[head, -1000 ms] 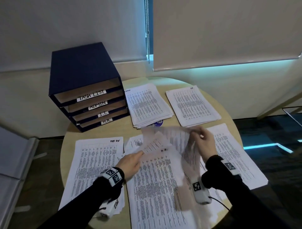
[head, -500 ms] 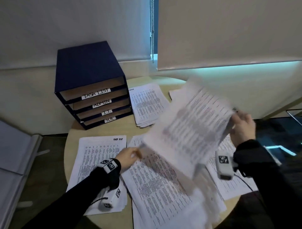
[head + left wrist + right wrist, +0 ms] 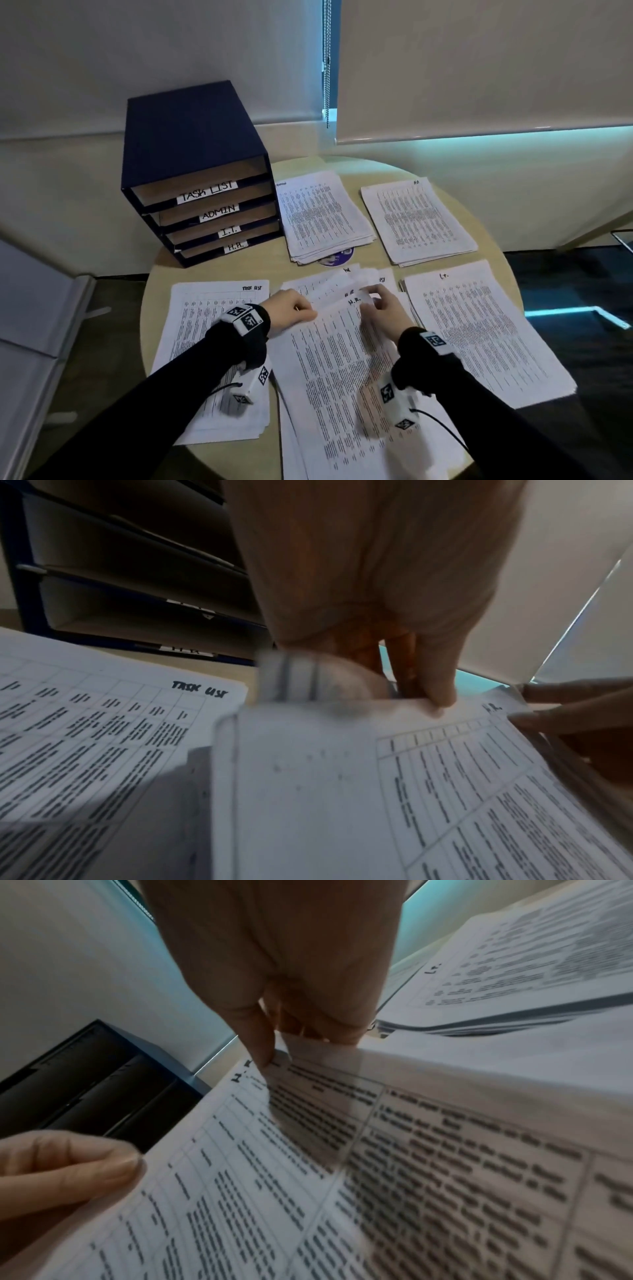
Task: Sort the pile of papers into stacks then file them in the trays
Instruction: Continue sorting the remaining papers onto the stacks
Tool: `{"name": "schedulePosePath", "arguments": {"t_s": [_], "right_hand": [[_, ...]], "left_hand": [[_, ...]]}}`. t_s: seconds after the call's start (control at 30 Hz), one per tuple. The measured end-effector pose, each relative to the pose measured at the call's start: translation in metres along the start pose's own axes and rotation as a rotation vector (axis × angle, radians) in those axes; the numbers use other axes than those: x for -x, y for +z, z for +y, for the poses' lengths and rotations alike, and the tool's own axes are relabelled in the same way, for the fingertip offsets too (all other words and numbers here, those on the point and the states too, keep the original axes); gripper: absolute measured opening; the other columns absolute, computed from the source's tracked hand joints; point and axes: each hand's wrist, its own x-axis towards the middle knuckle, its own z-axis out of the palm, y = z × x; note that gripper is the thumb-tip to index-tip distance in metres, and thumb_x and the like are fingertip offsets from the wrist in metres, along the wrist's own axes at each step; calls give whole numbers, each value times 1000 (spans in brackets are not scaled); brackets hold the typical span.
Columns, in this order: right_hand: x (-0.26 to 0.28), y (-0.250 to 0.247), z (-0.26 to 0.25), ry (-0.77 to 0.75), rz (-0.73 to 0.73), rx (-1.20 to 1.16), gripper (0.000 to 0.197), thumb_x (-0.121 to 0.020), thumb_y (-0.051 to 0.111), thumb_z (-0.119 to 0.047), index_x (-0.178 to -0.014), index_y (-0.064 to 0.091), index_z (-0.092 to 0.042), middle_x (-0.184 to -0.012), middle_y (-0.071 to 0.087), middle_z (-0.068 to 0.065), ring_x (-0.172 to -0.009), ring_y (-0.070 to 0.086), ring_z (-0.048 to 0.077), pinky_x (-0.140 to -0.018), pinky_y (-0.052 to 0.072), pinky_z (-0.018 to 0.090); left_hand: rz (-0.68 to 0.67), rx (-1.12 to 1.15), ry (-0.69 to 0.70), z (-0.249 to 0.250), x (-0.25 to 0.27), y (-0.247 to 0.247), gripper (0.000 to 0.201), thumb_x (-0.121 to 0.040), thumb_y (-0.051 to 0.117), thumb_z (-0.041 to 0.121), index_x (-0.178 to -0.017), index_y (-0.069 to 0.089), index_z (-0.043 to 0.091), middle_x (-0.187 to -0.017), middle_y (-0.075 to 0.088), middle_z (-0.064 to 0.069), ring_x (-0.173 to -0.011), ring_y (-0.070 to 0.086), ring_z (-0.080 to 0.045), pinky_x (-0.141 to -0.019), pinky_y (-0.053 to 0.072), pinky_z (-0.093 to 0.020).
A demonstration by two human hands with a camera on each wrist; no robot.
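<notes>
Change: carried sheet gone, right hand (image 3: pixel 385 313) returning to unsorted pile (image 3: pixel 342 359) | right pinching H.R. sheet (image 3: pixel 274 1150) corner | left hand (image 3: pixel 291 313) pinching pile edge | sorting continuing

I saw a round tan tbl (image 3: pixel 246 270) under the right hand (image 3: pixel 383 315). A purple round sticker (image 3: pixel 337 258) lay just beyond that hand, partly covered. Roller blind (image 3: pixel 479 68) & bead chain (image 3: pixel 325 61) hung well beyond it. A grey panel (image 3: pixel 34 325) stood far out past the left hand (image 3: pixel 291 311).

Both hands (image 3: pixel 342 313) on central pile (image 3: pixel 339 370) (H.R. atop)
</notes>
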Motion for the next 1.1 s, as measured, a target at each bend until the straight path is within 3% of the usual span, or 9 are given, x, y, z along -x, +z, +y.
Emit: {"name": "schedulePosePath", "arguments": {"t_s": [0.17,0.27,0.43,0.57,0.73,0.83,0.93,1.03,1.1], "right_hand": [[10,7,0,56,162,26,16,-86,63,-18,-97,53,-13,-75,59,-2,-66,54,15,-57,39,25],[16,11,9,67,223,171,15,-81,68,-20,-87,56,-11,-76,60,-4,-70,56,16,-60,39,25],[27,15,20,1,335,268,16,-82,69,-22,-71,62,-14,-70,64,-6,-67,60,17,-61,40,26],[35,11,26,-64,334,370,23,-81,71,-27,-66,59,-16,-71,62,-5,-67,59,16,-63,48,32],[41,2,40,-141,268,382,21,-81,73,-26,-66,60,-17,-75,56,-5,-72,57,14,-67,51,38],[42,-1,44,-149,246,381,18,-80,74,-25,-67,62,-18,-75,55,-5,-74,55,11,-69,50,36],[38,0,37,-145,249,333,22,-80,74,-25,-65,59,-21,-71,58,-5,-66,53,8,-62,44,26],[30,5,23,-64,253,191,18,-79,75,-25,-72,62,-15,-70,63,-2,-65,57,15,-60,44,26],[26,8,18,-19,240,96,25,-76,77,-20,-94,61,-13,-86,61,1,-78,58,17,-69,49,27]], "left_hand": [[64,-117,33,-2,-1,1,18,-93,60,31,-87,70,17,-90,62,10,-87,57,-7,-79,41,-23],[86,-126,14,-9,-5,4,18,-90,64,34,-80,66,19,-91,59,8,-89,53,-10,-77,37,-26],[138,-70,-21,-14,-7,7,24,-78,76,39,-66,62,24,-85,59,6,-82,53,-12,-68,39,-25],[175,10,-62,-16,-5,8,27,-72,81,37,-67,62,19,-89,57,5,-86,54,-13,-72,40,-27],[188,181,-17,-18,-2,9,30,-87,68,34,-66,59,14,-65,47,5,-63,44,-11,-62,34,-27],[183,191,-17,-21,-3,11,27,-91,63,35,-74,59,15,-76,52,4,-75,51,-15,-72,39,-31],[123,242,-35,-18,1,13,30,-84,69,43,-101,52,27,-111,55,5,-107,54,-19,-92,44,-35],[19,149,16,-8,5,17,60,-84,70,25,-131,34,35,-117,57,-2,-104,60,-24,-91,51,-39],[10,-63,79,-1,6,20,45,-92,59,15,-133,44,24,-116,59,-5,-107,60,-26,-90,48,-33]]}}
